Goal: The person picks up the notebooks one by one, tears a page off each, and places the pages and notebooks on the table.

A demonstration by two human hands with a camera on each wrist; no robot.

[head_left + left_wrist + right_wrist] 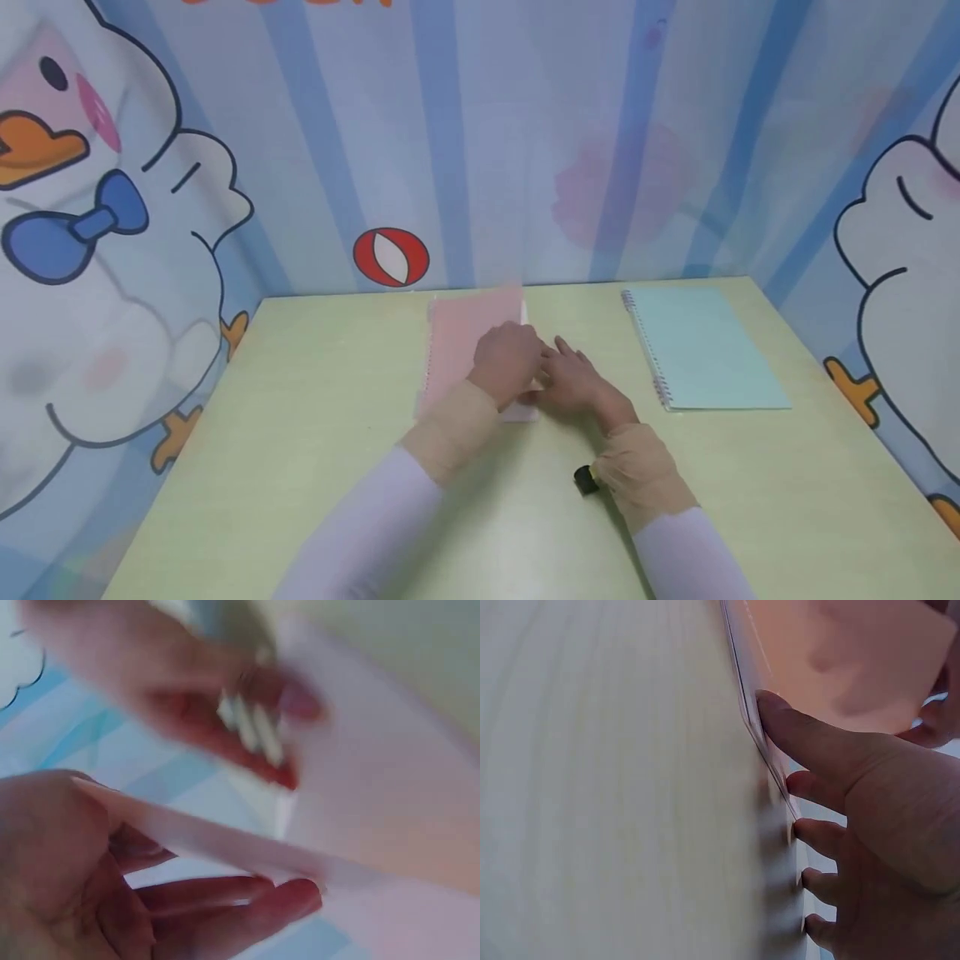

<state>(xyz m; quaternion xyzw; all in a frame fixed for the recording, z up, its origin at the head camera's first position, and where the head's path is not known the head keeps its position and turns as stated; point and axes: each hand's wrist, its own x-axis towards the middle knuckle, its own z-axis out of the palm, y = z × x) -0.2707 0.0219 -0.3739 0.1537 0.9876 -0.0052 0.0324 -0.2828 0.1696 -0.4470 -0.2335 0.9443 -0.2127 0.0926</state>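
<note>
A pink spiral notebook [456, 333] lies at the back middle of the table, coil at its left and cover partly lifted. My left hand [508, 362] is over its right side and holds the raised pink cover [885, 660], which bends up in the right wrist view. My right hand [573, 379] is at the notebook's lower right edge. There, in the right wrist view, the thumb [780, 716] presses on the page side and the other fingers line the edge, pinching it. Pale pages [367, 742] show blurred in the left wrist view.
A mint-green spiral notebook [701, 346] lies closed at the back right of the pale wooden table [315, 467]. A small black object [585, 480] sits by my right wrist wrap. Printed cartoon backdrops [495, 142] stand behind and on both sides.
</note>
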